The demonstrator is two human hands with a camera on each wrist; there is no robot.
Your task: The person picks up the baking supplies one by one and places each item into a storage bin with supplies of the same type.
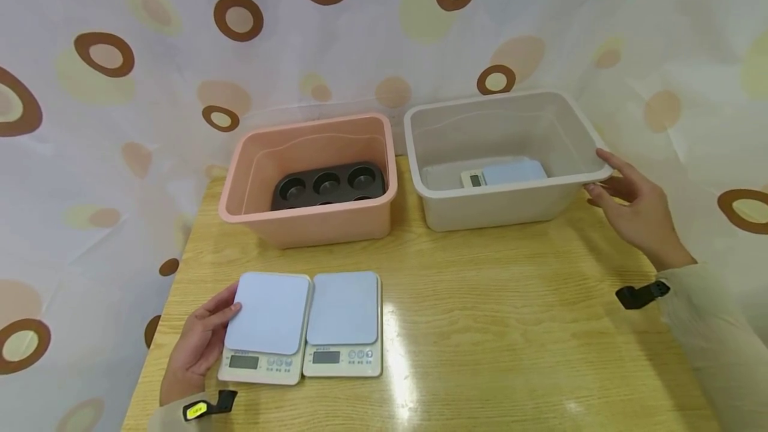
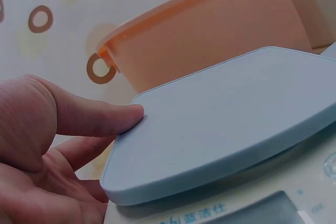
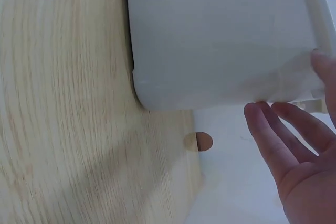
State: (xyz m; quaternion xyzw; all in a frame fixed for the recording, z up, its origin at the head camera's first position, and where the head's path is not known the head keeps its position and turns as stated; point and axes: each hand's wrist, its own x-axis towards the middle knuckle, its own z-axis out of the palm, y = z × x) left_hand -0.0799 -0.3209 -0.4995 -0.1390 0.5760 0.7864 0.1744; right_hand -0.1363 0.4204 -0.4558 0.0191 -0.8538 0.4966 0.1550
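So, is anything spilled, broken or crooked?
Nothing looks spilled or broken. Just one small thing: the left scale on the table sits a bit crooked, because its edges don't quite line up with the right scale.

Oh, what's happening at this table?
A person's left hand grips the edge of one kitchen scale, beside a second scale lying on the table. Their right hand holds a corner of the pale grey tub, where another scale lies. A muffin tin sits in the pink tub.
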